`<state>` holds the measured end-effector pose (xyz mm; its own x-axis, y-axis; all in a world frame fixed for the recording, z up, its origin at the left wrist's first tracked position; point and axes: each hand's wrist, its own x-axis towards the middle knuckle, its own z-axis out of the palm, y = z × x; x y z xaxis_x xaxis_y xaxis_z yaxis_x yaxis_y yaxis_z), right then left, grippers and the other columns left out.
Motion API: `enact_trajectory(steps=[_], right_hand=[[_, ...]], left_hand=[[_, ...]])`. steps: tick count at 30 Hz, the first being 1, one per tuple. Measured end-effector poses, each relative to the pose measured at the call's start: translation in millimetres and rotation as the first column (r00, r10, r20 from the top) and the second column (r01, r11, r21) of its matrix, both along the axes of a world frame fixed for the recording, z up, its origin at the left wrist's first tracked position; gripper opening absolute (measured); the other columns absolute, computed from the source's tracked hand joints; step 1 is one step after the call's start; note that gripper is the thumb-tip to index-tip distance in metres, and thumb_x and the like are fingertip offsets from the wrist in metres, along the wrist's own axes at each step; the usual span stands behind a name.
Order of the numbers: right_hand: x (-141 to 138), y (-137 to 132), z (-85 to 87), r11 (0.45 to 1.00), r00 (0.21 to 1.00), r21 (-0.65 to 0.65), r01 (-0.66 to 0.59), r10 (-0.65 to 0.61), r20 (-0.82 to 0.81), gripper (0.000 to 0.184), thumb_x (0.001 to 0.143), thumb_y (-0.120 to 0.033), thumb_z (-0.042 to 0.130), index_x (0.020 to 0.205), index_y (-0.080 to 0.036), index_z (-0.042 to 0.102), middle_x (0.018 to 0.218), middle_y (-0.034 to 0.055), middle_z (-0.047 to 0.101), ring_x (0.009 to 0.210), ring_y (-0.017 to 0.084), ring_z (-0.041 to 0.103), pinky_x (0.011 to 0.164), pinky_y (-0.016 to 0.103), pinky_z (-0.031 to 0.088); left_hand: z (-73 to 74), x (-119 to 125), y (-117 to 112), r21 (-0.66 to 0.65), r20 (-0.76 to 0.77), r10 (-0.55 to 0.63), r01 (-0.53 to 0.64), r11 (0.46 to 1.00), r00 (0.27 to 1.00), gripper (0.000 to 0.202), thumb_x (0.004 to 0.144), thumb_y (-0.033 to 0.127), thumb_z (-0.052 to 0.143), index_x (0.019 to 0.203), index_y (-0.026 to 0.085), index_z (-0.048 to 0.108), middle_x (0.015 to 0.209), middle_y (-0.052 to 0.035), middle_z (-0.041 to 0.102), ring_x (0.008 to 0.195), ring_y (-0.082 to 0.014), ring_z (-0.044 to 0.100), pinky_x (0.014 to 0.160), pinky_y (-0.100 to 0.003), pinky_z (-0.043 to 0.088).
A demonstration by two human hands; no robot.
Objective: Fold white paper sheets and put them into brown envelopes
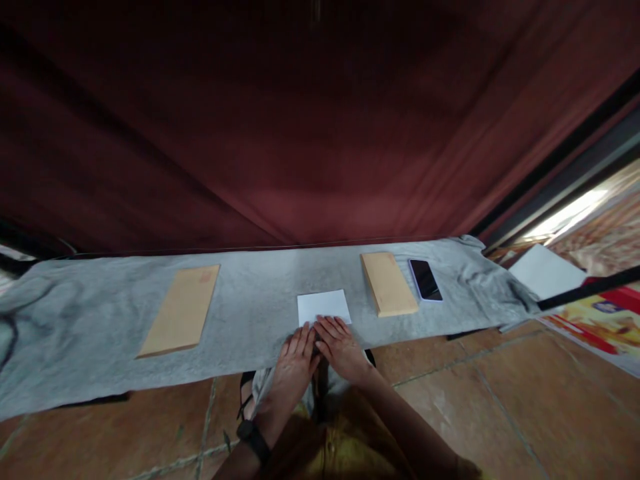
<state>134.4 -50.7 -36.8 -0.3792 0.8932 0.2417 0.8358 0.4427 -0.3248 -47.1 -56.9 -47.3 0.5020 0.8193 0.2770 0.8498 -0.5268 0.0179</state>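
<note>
A white sheet of paper lies flat on the grey cloth, close to its near edge. My right hand rests palm down on the sheet's lower part, fingers stretched out. Beside it, my left hand also lies flat with straight fingers, its tips at the sheet's lower left corner. The hands nearly meet at the thumbs, and neither grips anything. Part of the paper's near edge is hidden under the fingers. Brown envelopes are stacked to the right of the paper, and another brown envelope or stack lies to the left.
A phone with a dark screen lies right of the right-hand envelopes. The grey cloth covers a long narrow surface against a dark red curtain. At far right stand a metal frame bar and a printed red and yellow box. Below is tiled floor.
</note>
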Motion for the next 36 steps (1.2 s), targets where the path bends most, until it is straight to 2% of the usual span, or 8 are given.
enact_trajectory(steps=[5, 9, 15, 22, 26, 29, 33, 36], right_hand=[[20, -12, -3.2, 1.0, 1.0, -0.008, 0.026, -0.026, -0.004, 0.045, 0.104, -0.03, 0.046, 0.149, -0.023, 0.049, 0.156, 0.0054, 0.048, 0.144, 0.023, 0.043, 0.123, 0.049, 0.032], [31, -18, -4.7, 0.996, 0.996, -0.02, 0.086, -0.086, -0.018, 0.044, 0.105, -0.03, 0.044, 0.148, -0.023, 0.05, 0.155, 0.0055, 0.049, 0.144, 0.024, 0.044, 0.123, 0.052, 0.029], [42, -26, -6.4, 0.992, 0.992, -0.028, 0.123, -0.124, -0.023, 0.046, 0.106, -0.032, 0.042, 0.151, -0.024, 0.046, 0.156, 0.0054, 0.048, 0.144, 0.024, 0.043, 0.124, 0.052, 0.025], [53, -29, -10.9, 0.99, 0.99, 0.016, 0.139, -0.138, -0.026, 0.048, 0.107, -0.03, 0.038, 0.153, -0.021, 0.043, 0.155, 0.0077, 0.049, 0.143, 0.024, 0.044, 0.123, 0.05, 0.027], [58, -30, -15.5, 0.991, 0.992, 0.052, 0.122, -0.121, -0.018, 0.049, 0.106, -0.028, 0.038, 0.154, -0.018, 0.041, 0.155, 0.0091, 0.049, 0.142, 0.024, 0.045, 0.122, 0.05, 0.029], [58, -31, -17.1, 0.989, 0.991, 0.063, 0.131, -0.13, -0.017, 0.049, 0.106, -0.028, 0.039, 0.154, -0.018, 0.041, 0.155, 0.0078, 0.048, 0.142, 0.024, 0.045, 0.122, 0.049, 0.03], [55, -30, -16.0, 0.985, 0.988, 0.078, 0.157, -0.155, -0.028, 0.049, 0.105, -0.028, 0.042, 0.153, -0.019, 0.043, 0.155, 0.0066, 0.049, 0.142, 0.023, 0.045, 0.123, 0.048, 0.03], [55, -31, -14.3, 0.985, 0.988, 0.077, 0.153, -0.151, -0.03, 0.047, 0.105, -0.028, 0.043, 0.151, -0.019, 0.045, 0.153, 0.0071, 0.051, 0.142, 0.023, 0.045, 0.122, 0.048, 0.031]], left_hand=[[3.8, -1, 1, -0.017, -0.037, -0.011, 0.011, 1.0, 0.999, 0.045, 0.101, 0.032, 0.046, 0.141, 0.015, 0.055, 0.148, -0.0155, 0.056, 0.126, -0.0288, 0.059, 0.102, -0.043, 0.049], [6.4, 10, -2, -0.007, -0.077, 0.037, -0.038, 0.999, 0.996, 0.048, 0.1, 0.035, 0.05, 0.142, 0.013, 0.054, 0.144, -0.0184, 0.058, 0.126, -0.0319, 0.058, 0.103, -0.047, 0.048], [8.7, 22, -5, -0.016, -0.12, 0.076, -0.078, 0.997, 0.99, 0.054, 0.098, 0.035, 0.056, 0.149, 0.02, 0.048, 0.144, -0.0198, 0.056, 0.127, -0.0342, 0.058, 0.1, -0.05, 0.05], [-2.4, 4, -9, -0.011, -0.095, 0.066, -0.067, 0.998, 0.993, 0.052, 0.1, 0.034, 0.047, 0.145, 0.009, 0.049, 0.146, -0.0202, 0.056, 0.132, -0.0316, 0.055, 0.109, -0.047, 0.045], [-7.6, -1, -10, -0.011, -0.038, 0.086, -0.087, 0.996, 0.996, 0.056, 0.099, 0.037, 0.046, 0.145, 0.005, 0.048, 0.144, -0.023, 0.056, 0.135, -0.0335, 0.053, 0.114, -0.051, 0.04], [-5.2, 9, -9, 0.024, -0.002, 0.088, -0.088, 0.996, 0.996, 0.06, 0.098, 0.039, 0.048, 0.146, 0.003, 0.045, 0.147, -0.025, 0.053, 0.141, -0.0365, 0.046, 0.117, -0.055, 0.037], [-2.2, 31, -7, 0.03, 0.032, 0.027, -0.028, 0.999, 0.999, 0.064, 0.097, 0.039, 0.05, 0.15, 0.005, 0.039, 0.156, -0.0227, 0.043, 0.148, -0.0348, 0.037, 0.118, -0.052, 0.037], [-6.2, 40, -5, 0.014, 0.048, -0.013, 0.012, 1.0, 0.999, 0.064, 0.098, 0.039, 0.051, 0.152, 0.009, 0.037, 0.158, -0.0211, 0.041, 0.148, -0.0335, 0.037, 0.117, -0.051, 0.04]])
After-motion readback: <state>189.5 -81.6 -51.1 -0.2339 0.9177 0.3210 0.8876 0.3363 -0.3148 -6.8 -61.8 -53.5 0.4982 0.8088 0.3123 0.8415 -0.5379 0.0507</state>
